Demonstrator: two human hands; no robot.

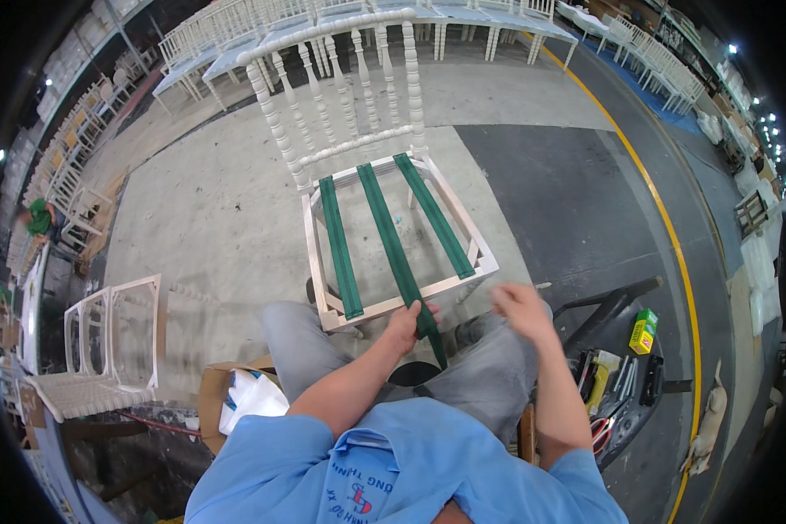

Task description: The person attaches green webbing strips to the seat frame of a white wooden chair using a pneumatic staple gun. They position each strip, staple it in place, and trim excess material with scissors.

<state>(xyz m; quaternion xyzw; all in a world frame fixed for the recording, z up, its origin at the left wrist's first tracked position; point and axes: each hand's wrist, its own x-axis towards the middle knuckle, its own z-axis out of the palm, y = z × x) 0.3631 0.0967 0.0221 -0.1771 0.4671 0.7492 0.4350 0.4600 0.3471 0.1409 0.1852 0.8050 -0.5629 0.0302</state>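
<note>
In front of me stands a white chair frame [314, 262] with a turned-spindle back [341, 87] and an open seat. Green webbing straps run front to back over the seat: a left strap [340, 249], a middle strap [384, 218] and a right strap [435, 217]. My left hand [403, 327] grips the middle strap at the front rail, and its loose end hangs down between my knees. To the right of the seat's front corner, my right hand [520, 307] is raised with its fingers curled in. Whatever it may hold is too blurred to make out.
At my right, a black tray [616, 437] carries tools, red-handled scissors [601, 432] and a yellow-green box [644, 332]. A cardboard box [211, 397] with white plastic and another chair [105, 341] stand at left. Rows of white chairs [227, 52] line the back. An animal [709, 424] lies far right.
</note>
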